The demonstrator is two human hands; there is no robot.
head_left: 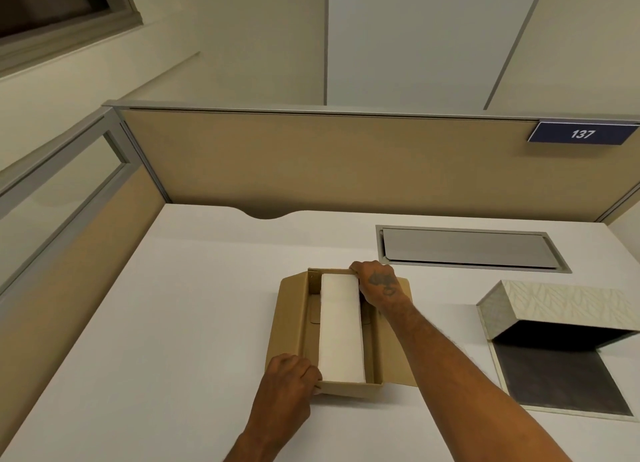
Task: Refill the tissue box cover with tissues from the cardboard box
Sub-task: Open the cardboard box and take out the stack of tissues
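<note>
Presently I observe a white desk [173, 323] bounded by tan partition panels [311, 163], one carrying a blue plate [583, 134] marked 137. An open cardboard box [289, 323] lies near the desk's middle, its flaps spread to left and right. Inside it sits a white tissue stack [341, 326], running lengthwise from the near end wall to the far one and standing slightly proud of the rim. My left hand [289, 380] is at the near left corner of the box, fingers curled over the end of the stack at the near wall; it appears to be gripping the stack's near end, though the fingertips are hidden. My right hand [379, 283] reaches over to the far end, fingers closed down over the far right corner of the stack, thumb not visible. Both hands are thus in contact with the tissues, which remain within the box. To the right, well apart from the box, the cover [561, 305] lies open on the desk: a pale patterned shell raised above a flat base with a dark lining. Behind it, a grey metal flap [467, 248] is set flush in the desk surface.
</note>
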